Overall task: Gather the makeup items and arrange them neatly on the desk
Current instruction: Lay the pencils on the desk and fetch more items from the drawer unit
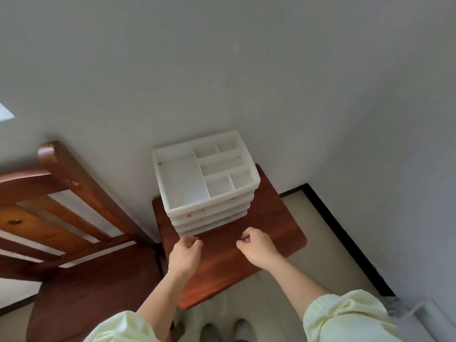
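While the white drawer organizer (206,178) stands at the back of the desk (276,218) against the wall (a wooden chair (74,206) sits to the left), the left hand (185,254) curls at its lowest drawer, and I cannot tell if it grips. The right hand (257,245) hovers nearby, fingers curled on nothing.

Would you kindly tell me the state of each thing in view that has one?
Organizer: upright on the desk, top compartments empty.
Drawers: appear closed.
Left hand: fingers curled by the lowest drawer, contact unclear.
Right hand: fingers curled over the desk, holding nothing visible.
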Motion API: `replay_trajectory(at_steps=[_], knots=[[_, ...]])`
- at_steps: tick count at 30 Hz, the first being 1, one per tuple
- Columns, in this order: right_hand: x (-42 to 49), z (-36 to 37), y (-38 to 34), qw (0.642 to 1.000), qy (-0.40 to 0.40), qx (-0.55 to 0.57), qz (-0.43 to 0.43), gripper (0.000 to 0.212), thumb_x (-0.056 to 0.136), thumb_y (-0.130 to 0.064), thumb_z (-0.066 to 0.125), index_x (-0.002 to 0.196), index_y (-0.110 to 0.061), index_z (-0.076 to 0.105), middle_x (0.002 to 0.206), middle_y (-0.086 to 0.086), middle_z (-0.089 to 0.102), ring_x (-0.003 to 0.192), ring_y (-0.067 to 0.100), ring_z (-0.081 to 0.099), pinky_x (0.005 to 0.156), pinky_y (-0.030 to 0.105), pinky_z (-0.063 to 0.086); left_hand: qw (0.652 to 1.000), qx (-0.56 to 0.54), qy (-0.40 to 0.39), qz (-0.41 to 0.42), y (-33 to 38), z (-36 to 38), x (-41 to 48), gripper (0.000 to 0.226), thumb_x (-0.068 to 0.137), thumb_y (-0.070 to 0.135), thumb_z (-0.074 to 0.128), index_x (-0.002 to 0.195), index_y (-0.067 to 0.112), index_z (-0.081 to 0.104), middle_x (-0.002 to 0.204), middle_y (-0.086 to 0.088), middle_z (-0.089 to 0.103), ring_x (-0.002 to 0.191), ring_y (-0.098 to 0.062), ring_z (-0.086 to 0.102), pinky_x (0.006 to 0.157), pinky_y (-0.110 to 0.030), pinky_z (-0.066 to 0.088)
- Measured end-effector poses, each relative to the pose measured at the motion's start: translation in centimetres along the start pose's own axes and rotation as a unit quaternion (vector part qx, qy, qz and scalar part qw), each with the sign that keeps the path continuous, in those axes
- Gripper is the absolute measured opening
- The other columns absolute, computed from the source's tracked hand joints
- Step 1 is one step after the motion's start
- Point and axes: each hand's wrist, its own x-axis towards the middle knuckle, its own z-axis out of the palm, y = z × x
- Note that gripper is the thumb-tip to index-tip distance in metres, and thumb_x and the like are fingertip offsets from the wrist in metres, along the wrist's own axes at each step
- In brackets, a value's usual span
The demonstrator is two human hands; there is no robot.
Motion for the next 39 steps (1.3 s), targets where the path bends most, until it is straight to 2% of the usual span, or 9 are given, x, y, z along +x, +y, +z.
replay_trajectory(at_steps=[3,5,7,10,19,21,28,34,39], knots=[[2.9,1.5,-0.3,0.996,-0.015,0.077,0.038,0.034,0.091,-0.032,0.059,0.119,-0.014,0.06,0.115,0.001,0.063,0.107,0.019,0.059,0.085,0.027,0.046,0.993,-0.108,-0.015,-0.041,-0.8,1.0,2.5,0.022,0.092,0.028,0.057,0.108,0.015,0.064,0.098,0.0,0.067,0.091,-0.021,0.063,0.091,-0.043,0.052],[5.1,3.1,-0.3,0.983,-0.026,0.166,0.074,0.034,0.087,-0.033,0.063,0.115,-0.014,0.062,0.11,0.001,0.065,0.102,0.019,0.062,0.087,0.033,0.052,0.98,-0.187,-0.029,-0.069,-1.2,1.6,4.0,0.024,0.093,0.027,0.059,0.112,0.013,0.06,0.098,0.0,0.066,0.092,-0.018,0.063,0.087,-0.039,0.053],[6.7,4.2,-0.4,0.958,-0.044,0.261,0.109,0.03,0.086,-0.028,0.065,0.112,-0.015,0.063,0.105,0.004,0.067,0.096,0.018,0.065,0.08,0.035,0.057,0.965,-0.245,-0.043,-0.087,-1.3,1.9,5.0,0.027,0.092,0.03,0.061,0.113,0.014,0.058,0.104,-0.003,0.066,0.097,-0.019,0.065,0.082,-0.034,0.054],[8.2,4.8,-1.4,0.909,-0.068,0.383,0.151,0.018,0.09,-0.016,0.059,0.106,-0.011,0.064,0.101,0.006,0.07,0.085,0.017,0.066,0.066,0.028,0.055,0.95,-0.291,-0.049,-0.099,-1.5,2.4,6.1,0.029,0.091,0.032,0.063,0.113,0.012,0.062,0.106,-0.004,0.069,0.098,-0.019,0.067,0.077,-0.03,0.055],[9.7,6.9,-2.8,0.706,-0.078,0.665,0.233,0.011,0.084,-0.009,0.048,0.078,-0.006,0.057,0.074,0.009,0.057,0.069,0.022,0.05,0.064,0.031,0.042,0.942,-0.304,-0.034,-0.137,-2.5,2.5,7.3,0.032,0.084,0.035,0.071,0.106,0.013,0.065,0.102,-0.004,0.071,0.094,-0.019,0.069,0.075,-0.032,0.056],[9.5,7.1,-2.9,0.677,-0.07,0.695,0.233,0.01,0.083,-0.01,0.048,0.076,-0.007,0.055,0.068,0.008,0.053,0.066,0.022,0.047,0.062,0.032,0.04,0.946,-0.292,-0.03,-0.14,-2.4,2.4,7.2,0.031,0.082,0.038,0.072,0.104,0.017,0.063,0.101,-0.003,0.07,0.093,-0.02,0.068,0.076,-0.034,0.057],[8.6,7.3,-2.1,0.685,-0.074,0.691,0.218,0.009,0.084,-0.019,0.05,0.081,-0.011,0.054,0.061,0.004,0.047,0.062,0.021,0.046,0.062,0.031,0.038,0.927,-0.338,-0.055,-0.153,-3.2,2.2,6.6,0.03,0.086,0.024,0.069,0.113,0.012,0.063,0.11,-0.006,0.069,0.101,-0.022,0.067,0.079,-0.034,0.056],[6.8,7.4,-0.1,0.692,-0.085,0.681,0.225,0.024,0.088,-0.036,0.056,0.092,-0.012,0.054,0.063,0.005,0.048,0.06,0.021,0.049,0.062,0.032,0.037,0.919,-0.329,-0.043,-0.212,-4.1,3.2,5.3,0.031,0.087,0.038,0.065,0.107,0.014,0.067,0.103,-0.004,0.072,0.094,-0.022,0.07,0.074,-0.035,0.057],[6.6,7.0,-0.2,0.77,-0.039,0.582,0.258,0.014,0.092,-0.025,0.057,0.088,-0.011,0.058,0.053,0.002,0.049,0.05,0.017,0.051,0.055,0.027,0.038,0.931,-0.268,-0.032,-0.246,-4.2,3.5,5.1,0.027,0.092,0.03,0.052,0.098,0.01,0.07,0.095,-0.005,0.074,0.086,-0.023,0.07,0.075,-0.033,0.054]])
